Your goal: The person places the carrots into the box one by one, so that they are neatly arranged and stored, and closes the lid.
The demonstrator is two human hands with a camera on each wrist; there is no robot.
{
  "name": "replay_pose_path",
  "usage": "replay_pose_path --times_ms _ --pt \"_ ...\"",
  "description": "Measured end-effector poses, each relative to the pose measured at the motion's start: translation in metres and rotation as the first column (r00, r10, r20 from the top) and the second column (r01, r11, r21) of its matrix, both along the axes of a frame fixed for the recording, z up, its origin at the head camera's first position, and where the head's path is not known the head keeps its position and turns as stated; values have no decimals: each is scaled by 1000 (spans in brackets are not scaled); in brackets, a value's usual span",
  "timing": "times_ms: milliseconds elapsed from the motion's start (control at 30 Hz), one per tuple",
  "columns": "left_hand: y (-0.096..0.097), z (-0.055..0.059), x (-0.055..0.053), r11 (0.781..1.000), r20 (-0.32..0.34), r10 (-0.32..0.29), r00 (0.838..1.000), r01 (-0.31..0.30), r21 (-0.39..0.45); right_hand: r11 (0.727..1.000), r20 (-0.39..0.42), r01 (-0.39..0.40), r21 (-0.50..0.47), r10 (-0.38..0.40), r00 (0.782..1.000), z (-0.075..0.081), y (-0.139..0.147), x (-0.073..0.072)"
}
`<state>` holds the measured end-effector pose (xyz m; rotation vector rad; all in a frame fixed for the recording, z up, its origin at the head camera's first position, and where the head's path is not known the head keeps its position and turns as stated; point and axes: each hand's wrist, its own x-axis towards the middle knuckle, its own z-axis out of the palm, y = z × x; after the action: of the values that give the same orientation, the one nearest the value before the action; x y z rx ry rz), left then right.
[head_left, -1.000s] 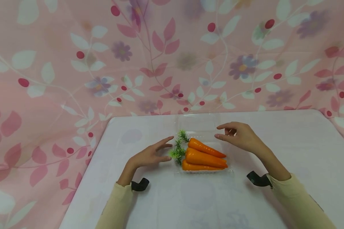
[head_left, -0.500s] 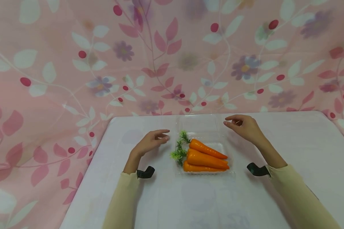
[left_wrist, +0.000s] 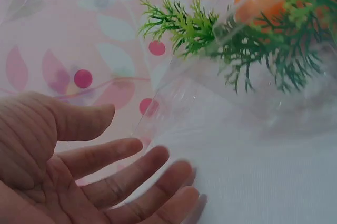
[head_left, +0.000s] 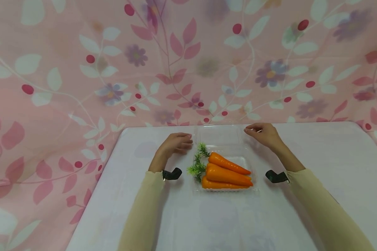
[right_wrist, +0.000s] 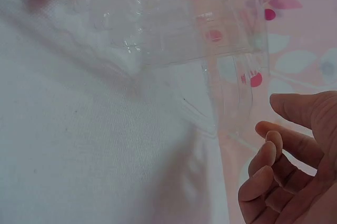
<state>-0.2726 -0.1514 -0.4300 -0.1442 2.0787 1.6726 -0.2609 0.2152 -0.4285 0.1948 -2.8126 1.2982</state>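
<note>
Three orange carrots [head_left: 227,174] with green leafy tops [head_left: 197,169] lie in the base of a clear plastic clamshell box [head_left: 249,160]. Its clear lid [head_left: 218,135] is folded back, away from the person. Beside the lid's left edge is my left hand [head_left: 177,142]; the left wrist view shows its fingers [left_wrist: 121,184] spread and holding nothing. At the lid's right edge, my right hand [head_left: 265,134] has thumb and forefinger apart. In the right wrist view its other fingers [right_wrist: 258,182] bend loosely, just short of the clear plastic [right_wrist: 231,98].
The box stands on a table with a white cover [head_left: 220,223]. Behind the table's back edge hangs a pink flowered cloth [head_left: 182,62]. A black wrist mount [head_left: 172,173] sits on the left wrist and another black mount [head_left: 276,176] on the right.
My left hand has moved forward from beside the leafy tops to the lid's left edge. My right hand has shifted forward from above the box's right side to the lid's right edge.
</note>
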Motion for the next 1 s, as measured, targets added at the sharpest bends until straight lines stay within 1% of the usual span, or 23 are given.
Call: replay_pose_path --times_ms 133,167,233,300,400,467,567,733,867,1000 --pt "11 2 -7 995 85 69 994 -75 70 998 54 59 20 -60 997 0 -1 -3" --pt "13 3 -8 993 96 78 992 -86 79 997 75 73 22 -74 994 0 -1 -4" --pt "17 3 -11 990 103 100 990 -110 89 995 131 97 13 -98 987 0 0 -5" --pt "19 3 -13 987 106 126 986 -136 89 994 190 105 -14 -101 977 -1 0 -7" --pt "21 1 -17 981 107 160 981 -169 90 992 262 110 -63 -90 961 -2 1 -9" --pt "22 0 -18 976 111 184 977 -195 97 990 285 104 -91 -74 956 -5 1 -12" --pt "23 -3 -21 966 114 220 969 -233 113 990 293 94 -108 -59 954 -7 0 -14" --pt "24 -4 -22 946 123 268 955 -286 155 991 274 89 -104 -57 960 -9 -1 -14" --pt "24 -3 -22 927 125 297 947 -317 202 991 256 99 -85 -74 964 -6 -2 -13" --pt "25 0 -22 914 101 318 943 -333 231 990 231 112 -83 -90 969 -1 -3 -11"
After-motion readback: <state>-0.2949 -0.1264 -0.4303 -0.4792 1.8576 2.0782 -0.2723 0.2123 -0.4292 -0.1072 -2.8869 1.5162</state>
